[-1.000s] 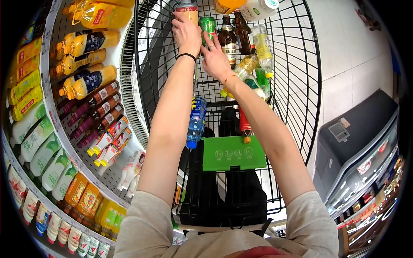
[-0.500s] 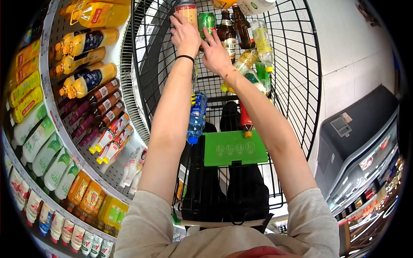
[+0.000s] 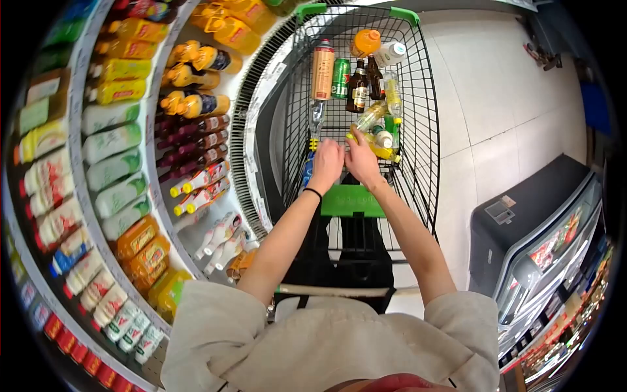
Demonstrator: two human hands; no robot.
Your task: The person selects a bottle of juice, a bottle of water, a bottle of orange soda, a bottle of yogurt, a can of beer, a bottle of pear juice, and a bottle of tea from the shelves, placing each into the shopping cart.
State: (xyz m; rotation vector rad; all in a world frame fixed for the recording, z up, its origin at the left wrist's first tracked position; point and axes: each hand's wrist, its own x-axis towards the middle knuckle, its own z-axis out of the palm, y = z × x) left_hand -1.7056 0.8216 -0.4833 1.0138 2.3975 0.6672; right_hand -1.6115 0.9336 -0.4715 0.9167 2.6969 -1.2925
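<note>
Both of my hands are side by side over the near part of the wire shopping cart (image 3: pixel 436 189). My left hand (image 3: pixel 328 164) is curled closed beside a blue bottle (image 3: pixel 308 168); its fingertips are hidden. My right hand (image 3: pixel 362 158) has its fingers bent inward next to a yellow-capped bottle (image 3: pixel 382 151); I cannot tell whether either hand holds anything. Farther in lie a tall orange-brown can (image 3: pixel 322 70), a green beer can (image 3: pixel 340 78), two brown beer bottles (image 3: pixel 357 91) and a clear bottle (image 3: pixel 317 116).
A green panel (image 3: pixel 353 200) is on the cart near my body. An orange-capped bottle (image 3: pixel 366 43) and a white-capped bottle (image 3: pixel 390 53) lie at the far end. Curved drink shelves (image 3: pixel 153 163) line the left; a dark display case (image 3: pixel 532 222) stands right on the tiled floor (image 3: pixel 464 117).
My hands have drawn back toward me from the tall can and the green can, which now lie untouched in the cart. More of the cart's far end is in view.
</note>
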